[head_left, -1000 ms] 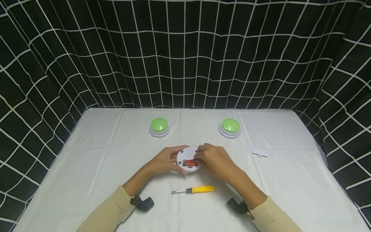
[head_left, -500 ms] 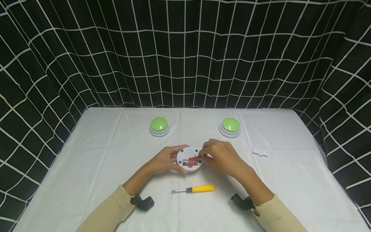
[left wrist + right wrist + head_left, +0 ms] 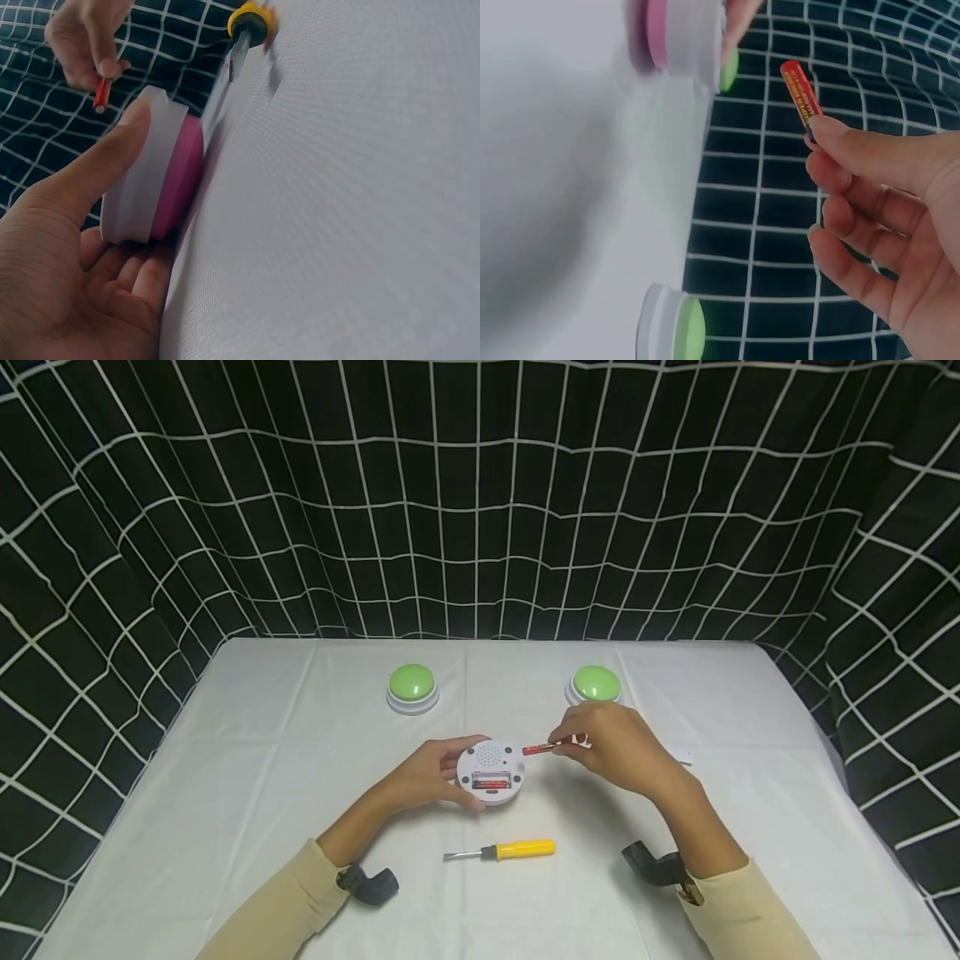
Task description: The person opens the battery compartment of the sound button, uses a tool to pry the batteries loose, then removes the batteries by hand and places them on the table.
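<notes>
**Right hand pinches a red battery beside an upturned white device**

Taking the round white device (image 3: 489,764) as the clock's centre in the head view, the left hand (image 3: 429,779) is at 9 o'clock, grasping it: in the left wrist view the thumb curls over the white base, with the other fingers beneath. That base faces up, and a pink dome (image 3: 178,180) is on the tablecloth (image 3: 480,918) side; whether the 2 touch, I cannot tell. Small holes dot the device's 12 o'clock half. An exposed battery compartment (image 3: 491,775) lies toward 6 o'clock, with 1 seated battery (image 3: 491,785) along its lower side.

The right hand (image 3: 615,747), just short of 3 o'clock, grasps the red battery (image 3: 537,749) between thumb and index finger; its other fingers curl loosely. The battery is near the device but apart from it, at 2 o'clock, its free end pointing roughly to 9.

A yellow-handled screwdriver (image 3: 517,850) lies at 6 o'clock, blade toward 9. 1 green-topped button (image 3: 412,685) stands between 10 and 11 o'clock; a matching button (image 3: 597,682) stands at 2, its base partly hidden by the right hand. A small white piece (image 3: 681,756) lies at 3, also partly hidden.
</notes>
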`<state>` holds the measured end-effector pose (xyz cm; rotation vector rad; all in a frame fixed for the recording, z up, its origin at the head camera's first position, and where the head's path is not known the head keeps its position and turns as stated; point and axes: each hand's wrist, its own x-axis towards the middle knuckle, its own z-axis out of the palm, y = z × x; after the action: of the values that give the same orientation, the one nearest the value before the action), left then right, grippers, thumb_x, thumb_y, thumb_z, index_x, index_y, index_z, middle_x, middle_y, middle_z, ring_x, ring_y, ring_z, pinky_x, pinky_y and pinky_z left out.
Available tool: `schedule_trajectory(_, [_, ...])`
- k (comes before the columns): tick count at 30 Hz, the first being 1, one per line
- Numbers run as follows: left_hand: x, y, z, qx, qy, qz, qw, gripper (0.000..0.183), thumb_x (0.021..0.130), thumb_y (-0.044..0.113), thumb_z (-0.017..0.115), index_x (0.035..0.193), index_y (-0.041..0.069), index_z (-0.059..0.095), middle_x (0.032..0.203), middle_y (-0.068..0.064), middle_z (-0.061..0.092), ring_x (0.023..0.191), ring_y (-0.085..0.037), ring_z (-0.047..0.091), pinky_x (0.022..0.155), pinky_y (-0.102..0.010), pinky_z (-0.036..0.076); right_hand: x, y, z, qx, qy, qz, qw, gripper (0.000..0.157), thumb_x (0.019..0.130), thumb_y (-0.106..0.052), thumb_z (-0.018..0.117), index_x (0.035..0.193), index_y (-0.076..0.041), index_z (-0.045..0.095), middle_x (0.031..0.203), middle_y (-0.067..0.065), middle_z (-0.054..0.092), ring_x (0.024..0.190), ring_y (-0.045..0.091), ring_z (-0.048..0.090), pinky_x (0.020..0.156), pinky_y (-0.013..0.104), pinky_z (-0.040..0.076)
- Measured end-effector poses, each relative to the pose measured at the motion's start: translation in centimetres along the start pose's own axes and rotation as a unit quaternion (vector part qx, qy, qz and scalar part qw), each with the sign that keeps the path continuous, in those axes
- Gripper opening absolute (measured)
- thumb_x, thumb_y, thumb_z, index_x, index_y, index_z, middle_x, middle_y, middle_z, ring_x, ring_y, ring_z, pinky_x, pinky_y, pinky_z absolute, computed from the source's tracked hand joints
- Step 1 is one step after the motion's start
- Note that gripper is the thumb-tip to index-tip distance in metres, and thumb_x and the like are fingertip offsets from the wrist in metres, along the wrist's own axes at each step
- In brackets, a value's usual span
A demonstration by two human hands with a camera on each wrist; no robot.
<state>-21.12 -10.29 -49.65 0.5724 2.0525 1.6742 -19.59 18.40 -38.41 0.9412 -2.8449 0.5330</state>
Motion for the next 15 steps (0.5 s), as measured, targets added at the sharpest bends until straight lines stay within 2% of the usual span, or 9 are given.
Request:
schedule_trajectory(7, [0.0, -0.1, -0.1, 0.01, -0.001, 0.008, 0.9999, 0.098, 0.067, 0.01, 0.095, 0.152, 0.015, 0.048, 0.149, -0.001, 0.054, 0.134, -0.017, 0.054, 0.108, -0.025, 0.046, -0.4, 1.4, -1.3, 0.017, 0.015, 0.015, 1.0, 0.014, 0.083, -0.008, 0.083, 0.092, -0.018, 0.082, 0.087, -0.01, 0.073, 0.076, 0.01, 0.061, 0.066, 0.031, 0.051])
schedule_trajectory(15, [0.0, -0.2, -0.2, 0.006, -0.003, 0.01, 0.9999, 0.097, 0.067, 0.009, 0.095, 0.151, 0.016, 0.049, 0.147, -0.001, 0.056, 0.133, -0.017, 0.055, 0.107, -0.025, 0.047, -1.0, 2.9, -2.4, 0.033, 0.035, 0.028, 0.998, 0.014, 0.08, -0.006, 0.084, 0.091, -0.015, 0.082, 0.088, -0.007, 0.075, 0.075, 0.012, 0.06, 0.066, 0.032, 0.051])
